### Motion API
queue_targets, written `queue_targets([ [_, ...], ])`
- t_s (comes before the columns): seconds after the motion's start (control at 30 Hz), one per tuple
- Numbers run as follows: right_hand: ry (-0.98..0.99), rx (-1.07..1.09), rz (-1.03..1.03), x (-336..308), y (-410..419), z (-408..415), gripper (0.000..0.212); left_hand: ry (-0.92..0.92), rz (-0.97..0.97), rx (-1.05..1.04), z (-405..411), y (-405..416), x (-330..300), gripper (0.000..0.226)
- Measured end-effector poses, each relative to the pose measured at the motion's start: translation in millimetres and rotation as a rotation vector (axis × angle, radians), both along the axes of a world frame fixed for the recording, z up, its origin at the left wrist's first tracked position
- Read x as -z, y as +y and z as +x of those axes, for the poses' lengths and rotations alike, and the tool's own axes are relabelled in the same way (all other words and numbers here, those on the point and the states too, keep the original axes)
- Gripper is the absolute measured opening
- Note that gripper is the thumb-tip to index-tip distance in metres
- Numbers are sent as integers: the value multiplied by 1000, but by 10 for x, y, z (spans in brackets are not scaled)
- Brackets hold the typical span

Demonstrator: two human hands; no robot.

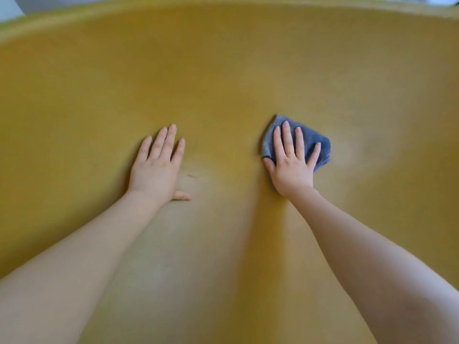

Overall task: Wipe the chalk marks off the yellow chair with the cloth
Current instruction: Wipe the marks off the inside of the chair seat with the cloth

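A yellow chair (223,70) fills the frame. Right of centre, the right hand (291,162) presses a blue cloth (314,142) flat against it, fingers straight and spread. Left of centre, the left hand (156,167) rests flat, fingers straight.

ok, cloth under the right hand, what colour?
Blue cloth, plain, no pattern visible; head view.

You've got one yellow chair (223,70), one blue cloth (315,142), two hands: left hand (156,167), right hand (291,165), one ring (292,152).
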State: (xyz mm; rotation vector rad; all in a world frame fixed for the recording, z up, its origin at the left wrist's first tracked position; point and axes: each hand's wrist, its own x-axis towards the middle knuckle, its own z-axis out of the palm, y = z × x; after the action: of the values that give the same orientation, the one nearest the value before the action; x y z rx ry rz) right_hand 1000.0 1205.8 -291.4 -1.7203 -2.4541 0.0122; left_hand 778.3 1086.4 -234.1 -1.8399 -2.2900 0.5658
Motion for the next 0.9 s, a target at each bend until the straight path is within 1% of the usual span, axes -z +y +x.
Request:
queue_targets([
  [0.07,102,47,-30,-77,3,-272,67,43,34,-35,-99,33,-68,131],
  [0.13,167,-8,-24,-133,-24,-569,67,52,76,-85,-151,40,-98,140],
  [0.2,175,-156,-17,-221,-47,-867,66,22,100,-97,-170,34,-94,143],
  [0.33,174,-445,47,-303,-269,-1389,61,-20,108,-68,-185,9,-90,142],
  [0.4,168,-553,47,-240,-365,-1450,59,6,86,-50,-210,0,-107,142],
  [0.47,102,-636,80,-179,-344,-1318,57,19,46,-27,-238,-32,-140,142],
  [0.5,58,-647,109,-163,-290,-1215,56,13,22,-19,-253,-57,-160,142],
  [0.57,16,-580,133,-151,-204,-1029,55,3,-35,-15,-287,-139,-190,141],
  [0.63,38,-461,67,-143,-229,-973,54,28,-94,-10,-322,-250,-190,140],
  [0.7,93,-441,-18,-98,-354,-1044,54,54,-124,7,-345,-349,-177,138],
  [0.77,104,-547,-95,-12,-589,-1081,53,37,-120,12,-339,-400,-183,135],
  [0.83,110,-667,-185,111,-917,-1040,61,11,-104,18,-333,-397,-188,133],
  [0.9,127,-720,-246,215,-1259,-980,62,-1,-99,24,-335,-392,-177,132],
])
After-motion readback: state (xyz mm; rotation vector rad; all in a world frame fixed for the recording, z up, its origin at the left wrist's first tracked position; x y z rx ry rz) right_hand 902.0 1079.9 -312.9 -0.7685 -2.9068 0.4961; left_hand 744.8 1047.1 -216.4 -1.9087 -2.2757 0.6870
